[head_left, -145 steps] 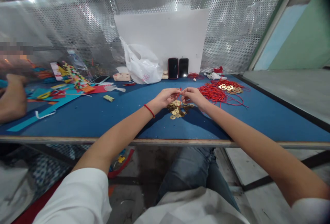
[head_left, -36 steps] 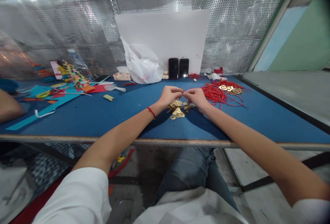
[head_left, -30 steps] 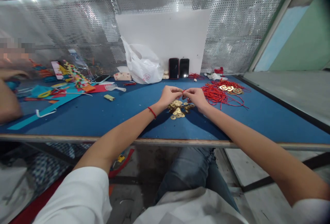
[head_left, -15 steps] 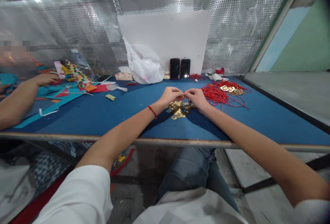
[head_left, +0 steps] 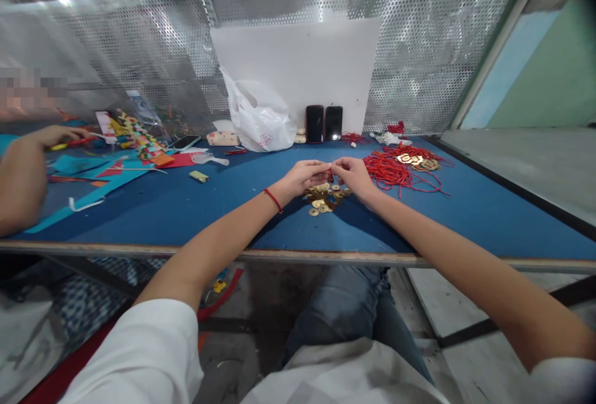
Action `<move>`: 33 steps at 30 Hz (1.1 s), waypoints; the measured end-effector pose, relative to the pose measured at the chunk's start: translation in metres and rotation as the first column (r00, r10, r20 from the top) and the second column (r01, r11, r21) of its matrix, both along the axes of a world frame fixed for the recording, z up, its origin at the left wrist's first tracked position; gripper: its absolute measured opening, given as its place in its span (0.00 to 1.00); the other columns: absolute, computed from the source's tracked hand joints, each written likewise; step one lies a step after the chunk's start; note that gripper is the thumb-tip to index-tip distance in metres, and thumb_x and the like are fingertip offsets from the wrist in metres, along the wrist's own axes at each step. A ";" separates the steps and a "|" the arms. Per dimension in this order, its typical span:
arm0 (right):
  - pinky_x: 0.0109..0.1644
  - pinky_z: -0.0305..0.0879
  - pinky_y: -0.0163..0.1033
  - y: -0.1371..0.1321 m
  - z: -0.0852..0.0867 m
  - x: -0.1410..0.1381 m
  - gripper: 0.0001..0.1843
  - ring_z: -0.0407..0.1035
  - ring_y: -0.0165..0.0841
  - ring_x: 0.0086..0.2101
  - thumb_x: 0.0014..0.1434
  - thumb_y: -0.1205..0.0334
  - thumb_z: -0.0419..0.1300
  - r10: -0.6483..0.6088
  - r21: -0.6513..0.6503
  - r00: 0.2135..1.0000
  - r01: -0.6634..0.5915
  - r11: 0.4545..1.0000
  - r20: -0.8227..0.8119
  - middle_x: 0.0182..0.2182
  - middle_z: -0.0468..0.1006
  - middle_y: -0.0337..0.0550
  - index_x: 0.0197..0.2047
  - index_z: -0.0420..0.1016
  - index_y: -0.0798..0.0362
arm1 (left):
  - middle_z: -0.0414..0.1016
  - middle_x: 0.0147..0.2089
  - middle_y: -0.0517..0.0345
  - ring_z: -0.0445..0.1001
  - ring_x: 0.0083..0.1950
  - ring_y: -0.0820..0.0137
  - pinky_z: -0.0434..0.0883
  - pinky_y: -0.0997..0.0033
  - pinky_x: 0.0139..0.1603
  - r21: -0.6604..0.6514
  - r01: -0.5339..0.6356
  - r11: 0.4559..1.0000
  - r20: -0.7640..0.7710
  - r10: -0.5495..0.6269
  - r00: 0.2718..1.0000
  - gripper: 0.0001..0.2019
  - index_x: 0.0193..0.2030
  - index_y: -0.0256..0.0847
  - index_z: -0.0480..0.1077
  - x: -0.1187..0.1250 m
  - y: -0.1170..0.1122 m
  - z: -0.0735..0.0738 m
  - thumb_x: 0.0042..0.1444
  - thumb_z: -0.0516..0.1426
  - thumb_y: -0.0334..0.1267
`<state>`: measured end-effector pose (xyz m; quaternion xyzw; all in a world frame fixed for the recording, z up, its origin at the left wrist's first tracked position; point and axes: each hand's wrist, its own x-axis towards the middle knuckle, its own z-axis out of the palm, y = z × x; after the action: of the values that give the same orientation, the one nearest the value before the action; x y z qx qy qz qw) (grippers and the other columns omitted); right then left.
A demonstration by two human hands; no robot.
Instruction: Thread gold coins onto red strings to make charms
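Observation:
Over a small heap of gold-coloured coins with holes [head_left: 322,205], my two hands meet at the fingertips. My right hand [head_left: 352,175] is closed in a pinch on a short red cord [head_left: 330,175], which hangs down between the hands. My left hand [head_left: 305,178] holds the same cord between thumb and fingers, its fingers fairly straight. The fingers partly hide the cord's ends and the back of the heap. Just right of my right hand lies a tangled pile of red cords [head_left: 388,171], with more gold coins [head_left: 414,161] on it.
Two phones [head_left: 315,123] lean against a white board [head_left: 298,69] at the back, beside a white plastic bag [head_left: 263,118]. At the left, a co-worker's arm [head_left: 25,174] reaches over coloured strips [head_left: 84,199]. A small yellowish packet [head_left: 199,177] and a clear plastic spoon [head_left: 212,159] lie nearer.
The fingers of my left hand have straightened and the hand has shifted slightly left. More of the red cord shows below the fingertips. The co-worker's hand has moved left.

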<state>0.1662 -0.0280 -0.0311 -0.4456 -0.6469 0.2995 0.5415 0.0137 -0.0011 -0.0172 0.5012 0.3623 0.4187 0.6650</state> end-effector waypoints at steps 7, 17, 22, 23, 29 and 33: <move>0.30 0.58 0.35 -0.002 0.005 0.004 0.09 0.62 0.29 0.23 0.54 0.58 0.57 -0.066 0.192 0.983 0.033 0.981 0.169 0.21 0.71 0.38 0.28 0.71 0.54 | 0.71 0.24 0.58 0.69 0.26 0.79 0.70 0.77 0.34 -0.115 0.036 0.993 0.074 -0.028 0.997 0.04 0.28 0.30 0.72 0.001 0.000 0.004 0.52 0.62 0.24; 0.34 0.56 0.37 -0.011 0.013 0.010 0.07 0.66 0.33 0.30 0.59 0.60 0.57 -0.396 0.409 0.817 0.220 0.885 0.419 0.31 0.76 0.42 0.33 0.74 0.52 | 0.71 0.24 0.60 0.70 0.27 0.79 0.71 0.77 0.36 -0.129 0.056 0.990 0.150 -0.036 0.988 0.07 0.29 0.32 0.71 0.003 -0.004 0.008 0.58 0.56 0.25; 0.34 0.54 0.37 -0.018 0.016 0.005 0.09 0.67 0.34 0.31 0.62 0.59 0.55 -0.467 0.463 0.770 0.254 0.849 0.434 0.32 0.76 0.43 0.34 0.73 0.53 | 0.72 0.25 0.59 0.71 0.28 0.79 0.70 0.77 0.38 -0.163 0.021 0.986 0.195 0.011 0.981 0.05 0.31 0.32 0.71 0.003 -0.002 0.006 0.58 0.57 0.26; 0.34 0.54 0.37 -0.019 0.016 0.003 0.09 0.67 0.34 0.32 0.62 0.59 0.54 -0.465 0.475 0.759 0.235 0.848 0.455 0.33 0.76 0.44 0.34 0.73 0.53 | 0.73 0.26 0.59 0.71 0.28 0.79 0.70 0.77 0.38 -0.175 0.018 0.984 0.202 0.018 0.979 0.05 0.31 0.32 0.71 0.003 -0.001 0.006 0.58 0.57 0.26; 0.33 0.53 0.38 -0.024 0.011 -0.005 0.10 0.66 0.36 0.36 0.64 0.59 0.54 -0.458 0.527 0.624 0.087 0.846 0.633 0.37 0.74 0.46 0.36 0.74 0.53 | 0.73 0.25 0.58 0.71 0.27 0.79 0.69 0.78 0.36 -0.170 0.017 0.985 0.166 0.011 0.986 0.09 0.28 0.32 0.70 0.006 -0.003 0.004 0.59 0.54 0.24; 0.35 0.55 0.39 -0.022 0.010 -0.003 0.10 0.65 0.38 0.39 0.62 0.57 0.55 -0.457 0.552 0.632 0.055 0.832 0.626 0.37 0.73 0.47 0.34 0.74 0.52 | 0.73 0.24 0.58 0.70 0.26 0.78 0.68 0.78 0.33 -0.112 0.008 0.994 0.113 0.005 0.994 0.07 0.27 0.32 0.70 0.007 -0.004 0.005 0.56 0.56 0.24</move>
<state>0.1628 -0.0502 -0.0210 -0.4677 -0.7889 -0.1606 0.3649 0.0209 -0.0056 -0.0120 0.4387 0.3466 0.4250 0.7119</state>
